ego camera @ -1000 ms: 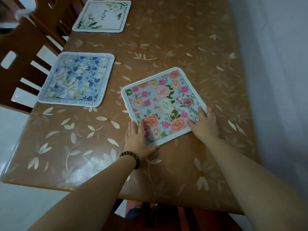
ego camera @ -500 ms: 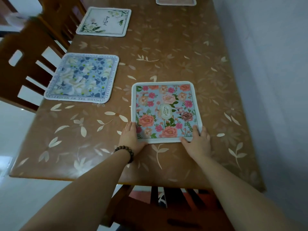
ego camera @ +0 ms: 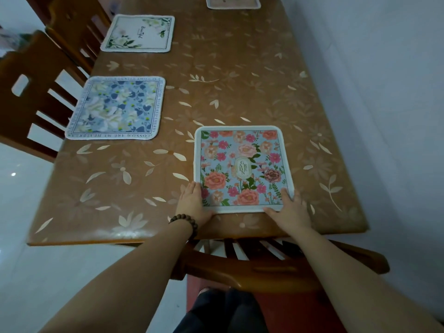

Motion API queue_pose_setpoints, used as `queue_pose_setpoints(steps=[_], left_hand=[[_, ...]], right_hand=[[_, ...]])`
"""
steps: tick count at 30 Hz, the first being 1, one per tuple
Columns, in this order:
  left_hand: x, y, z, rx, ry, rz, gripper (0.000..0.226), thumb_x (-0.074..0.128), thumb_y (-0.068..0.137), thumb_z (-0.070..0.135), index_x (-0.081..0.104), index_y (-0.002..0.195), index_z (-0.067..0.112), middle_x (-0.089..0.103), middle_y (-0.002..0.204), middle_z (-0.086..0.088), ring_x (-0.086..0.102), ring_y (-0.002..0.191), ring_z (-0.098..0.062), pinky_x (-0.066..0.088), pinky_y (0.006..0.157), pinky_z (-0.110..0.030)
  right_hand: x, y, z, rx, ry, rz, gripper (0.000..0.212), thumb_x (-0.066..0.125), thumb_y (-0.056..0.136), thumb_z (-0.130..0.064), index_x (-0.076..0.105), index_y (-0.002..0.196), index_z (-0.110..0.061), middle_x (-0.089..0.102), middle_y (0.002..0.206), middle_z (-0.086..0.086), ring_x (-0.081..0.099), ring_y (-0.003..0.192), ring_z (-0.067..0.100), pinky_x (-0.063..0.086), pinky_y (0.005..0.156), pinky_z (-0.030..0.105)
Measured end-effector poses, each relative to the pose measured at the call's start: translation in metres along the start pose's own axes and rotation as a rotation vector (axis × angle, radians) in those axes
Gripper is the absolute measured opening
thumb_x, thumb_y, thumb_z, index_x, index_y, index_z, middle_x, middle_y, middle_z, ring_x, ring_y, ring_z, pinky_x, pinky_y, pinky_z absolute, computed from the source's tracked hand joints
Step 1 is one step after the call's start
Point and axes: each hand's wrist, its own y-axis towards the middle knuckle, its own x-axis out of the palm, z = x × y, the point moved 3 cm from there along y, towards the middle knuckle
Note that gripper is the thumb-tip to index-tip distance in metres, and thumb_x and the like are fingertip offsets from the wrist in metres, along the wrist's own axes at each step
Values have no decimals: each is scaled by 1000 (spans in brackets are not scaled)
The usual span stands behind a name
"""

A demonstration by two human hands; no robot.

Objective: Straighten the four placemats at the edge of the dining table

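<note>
Four placemats, farthest placemat (ego camera: 233, 2) cropped (top edge), pattern unreadable

Pink floral placemat (ego camera: 242, 168): "GARDEN"; blue placemat (ego camera: 115, 108): "CHERRY".

Both hands press pink placemat (ego camera: 242, 168) (squared) flat.

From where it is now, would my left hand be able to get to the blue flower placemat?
Probably yes. The left hand rests flat on the pink placemat's near-left corner, and only bare table lies between it and the blue placemat.
</note>
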Motion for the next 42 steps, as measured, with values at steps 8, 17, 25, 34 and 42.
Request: queue_pose_setpoints(steps=[8, 17, 25, 34, 42], left_hand=[[-5, -16, 23, -47, 109, -68, 89, 72, 72, 50, 28, 140, 14, 36, 143, -1, 38, 128, -20, 37, 100, -36], [2, -29, 33, -73, 112, -119, 85, 77, 70, 46, 36, 135, 9, 40, 135, -8, 41, 123, -25, 38, 102, -37], [8, -38, 36, -118, 97, -165, 84, 78, 68, 48, 40, 132, 10, 42, 133, -8, 44, 121, -26, 42, 101, -40], [7, -42, 40, -142, 120, -174, 78, 72, 73, 49, 40, 131, 9, 41, 134, -10, 44, 121, -27, 41, 101, -42], [-15, -49, 44, -114, 195, -99, 77, 50, 81, 67, 39, 133, 11, 40, 136, -9, 38, 126, -28, 36, 103, -45]], right_hand=[[-12, -6, 14, -21, -16, -81, 93, 55, 80, -66, 11, 152, -27, 3, 159, 9, 11, 142, 36, 22, 113, 46], [-13, -16, 27, -37, -29, -162, 101, 61, 78, -63, 4, 152, -26, -5, 159, 10, -3, 145, 34, 20, 114, 48], [-13, -27, 30, -39, -72, -170, 103, 62, 78, -64, 4, 152, -22, -7, 159, 14, -7, 146, 31, 21, 114, 45], [-14, -35, 32, -26, -68, -208, 103, 62, 78, -62, 4, 152, -20, -9, 158, 17, 0, 145, 35, 22, 113, 44], [-40, -38, 18, -146, -104, -92, 83, 47, 89, -58, 5, 152, -23, -8, 160, 11, -7, 146, 30, 9, 116, 49]])
